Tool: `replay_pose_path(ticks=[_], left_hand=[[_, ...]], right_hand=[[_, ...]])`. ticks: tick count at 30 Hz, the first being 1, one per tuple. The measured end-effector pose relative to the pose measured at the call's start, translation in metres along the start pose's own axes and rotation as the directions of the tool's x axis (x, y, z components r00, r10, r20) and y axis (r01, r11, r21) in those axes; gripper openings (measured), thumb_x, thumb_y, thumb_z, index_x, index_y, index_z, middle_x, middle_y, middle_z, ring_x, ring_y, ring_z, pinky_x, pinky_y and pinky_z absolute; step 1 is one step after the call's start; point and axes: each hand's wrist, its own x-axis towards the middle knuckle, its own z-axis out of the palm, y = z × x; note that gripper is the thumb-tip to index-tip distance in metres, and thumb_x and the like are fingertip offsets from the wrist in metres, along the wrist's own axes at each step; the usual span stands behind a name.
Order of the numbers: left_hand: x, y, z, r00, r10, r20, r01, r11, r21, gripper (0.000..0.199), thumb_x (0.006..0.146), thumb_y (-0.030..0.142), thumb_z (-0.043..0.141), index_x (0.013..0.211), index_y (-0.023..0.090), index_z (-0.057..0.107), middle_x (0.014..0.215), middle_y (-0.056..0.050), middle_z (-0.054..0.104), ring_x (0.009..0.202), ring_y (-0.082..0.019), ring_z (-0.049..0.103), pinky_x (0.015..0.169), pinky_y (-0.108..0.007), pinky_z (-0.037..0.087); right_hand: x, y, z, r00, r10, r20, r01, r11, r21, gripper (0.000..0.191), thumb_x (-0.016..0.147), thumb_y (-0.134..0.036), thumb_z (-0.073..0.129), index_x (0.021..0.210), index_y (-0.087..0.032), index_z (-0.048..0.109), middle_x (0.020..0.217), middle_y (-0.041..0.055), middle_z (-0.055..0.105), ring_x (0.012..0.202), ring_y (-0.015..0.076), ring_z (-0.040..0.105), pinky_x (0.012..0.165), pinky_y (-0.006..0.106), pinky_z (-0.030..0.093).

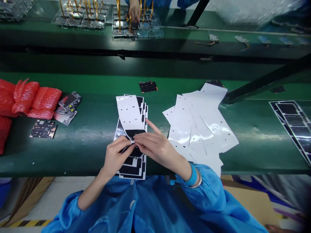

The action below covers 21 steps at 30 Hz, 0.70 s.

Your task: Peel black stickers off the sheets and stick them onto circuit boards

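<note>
A stack of white-edged sheets with black patches [132,171] lies in front of me at the bench's front edge. Its top white sheet [130,111] is bent upward, with a black panel under the bend. My left hand [118,153] pinches the bent part of this sheet between thumb and fingers. From the right, my right hand [155,145] meets it with closed fingertips at the same spot, its index finger stretched toward the stack's right side. What the right fingertips hold is too small to tell. Loose white sheets [194,126] lie in a pile to the right.
Red bubble-wrap bundles [47,100] and circuit boards [66,110] lie at the left. One dark board [148,86] lies behind the stack. More patterned sheets [291,119] are at the far right. Across the bench, another person's hand [134,12] touches clear trays [121,32]. A dark post [267,79] slants at right.
</note>
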Motion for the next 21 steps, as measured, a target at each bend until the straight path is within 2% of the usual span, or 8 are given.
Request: replay_pose_path(ticks=[4,7,10,12,14,15,19,21], left_hand=[[-0.002,0.005,0.005,0.999,-0.032,-0.008,0.032,0.999,0.007,0.012,0.091,0.022,0.066,0.081,0.019,0.071,0.078,-0.001,0.066,0.07,-0.012,0.061,0.066,-0.024,0.05],[-0.012,0.0,0.008,0.991,-0.132,-0.014,0.132,0.991,-0.001,0.007,0.092,0.026,0.066,0.096,0.021,0.066,0.073,0.003,0.06,0.067,-0.011,0.059,0.064,-0.023,0.048],[-0.029,-0.017,0.008,0.97,-0.227,-0.086,0.234,0.968,0.09,0.028,0.094,0.031,0.063,0.117,0.022,0.049,0.066,0.008,0.047,0.059,-0.012,0.053,0.061,-0.024,0.047],[-0.039,-0.028,0.008,0.968,-0.195,-0.161,0.234,0.929,0.287,0.022,0.093,0.03,0.062,0.11,0.021,0.051,0.074,0.002,0.051,0.068,-0.017,0.054,0.068,-0.031,0.05],[-0.043,-0.033,0.009,0.974,-0.12,-0.194,0.204,0.839,0.504,0.013,0.092,0.028,0.062,0.1,0.019,0.059,0.094,-0.009,0.056,0.084,-0.023,0.055,0.079,-0.042,0.05],[-0.041,-0.033,0.01,0.979,-0.087,-0.186,0.179,0.802,0.569,0.013,0.092,0.027,0.061,0.101,0.018,0.063,0.106,-0.014,0.056,0.092,-0.026,0.054,0.084,-0.047,0.048],[-0.024,-0.021,0.01,0.999,-0.019,-0.042,0.037,0.867,0.497,0.029,0.096,0.03,0.057,0.124,0.023,0.064,0.126,-0.015,0.05,0.115,-0.029,0.052,0.098,-0.05,0.049],[-0.017,-0.015,0.006,0.999,-0.042,0.029,0.03,0.94,0.34,0.032,0.098,0.031,0.057,0.13,0.026,0.061,0.13,-0.013,0.051,0.128,-0.029,0.048,0.107,-0.049,0.047]], right_hand=[[-0.004,-0.007,0.012,0.991,0.055,-0.122,-0.058,0.998,-0.027,0.019,0.092,-0.007,0.058,0.093,-0.018,0.073,0.088,0.0065,0.08,0.077,0.0189,0.076,0.118,0.06,0.045],[-0.004,-0.001,0.008,0.953,0.256,-0.165,-0.231,0.961,0.155,0.016,0.09,-0.012,0.06,0.086,-0.022,0.072,0.082,0.0008,0.079,0.071,0.0158,0.074,0.116,0.056,0.048],[-0.009,0.017,-0.01,0.778,0.598,-0.195,-0.482,0.766,0.425,0.009,0.086,-0.02,0.067,0.082,-0.024,0.073,0.081,-0.0011,0.078,0.077,0.0168,0.076,0.096,0.045,0.062],[-0.012,0.026,-0.019,0.592,0.76,-0.267,-0.529,0.617,0.583,0.006,0.085,-0.027,0.071,0.083,-0.023,0.075,0.081,0.0,0.078,0.077,0.0167,0.075,0.077,0.035,0.065],[-0.013,0.026,-0.021,0.488,0.809,-0.328,-0.512,0.569,0.643,0.008,0.085,-0.03,0.072,0.084,-0.023,0.076,0.081,0.0004,0.078,0.073,0.0152,0.074,0.069,0.03,0.063],[-0.012,0.021,-0.018,0.512,0.795,-0.326,-0.503,0.585,0.636,0.007,0.085,-0.029,0.072,0.085,-0.023,0.076,0.082,0.0005,0.079,0.074,0.0152,0.074,0.071,0.03,0.064],[-0.006,-0.006,0.004,0.838,0.538,-0.096,-0.372,0.69,0.621,0.013,0.091,-0.021,0.066,0.091,-0.025,0.078,0.097,0.0036,0.081,0.093,0.0193,0.078,0.088,0.04,0.065],[-0.007,-0.01,0.011,0.864,0.496,-0.083,-0.324,0.675,0.663,0.015,0.094,-0.022,0.064,0.099,-0.026,0.078,0.111,0.0053,0.08,0.107,0.0198,0.075,0.098,0.042,0.062]])
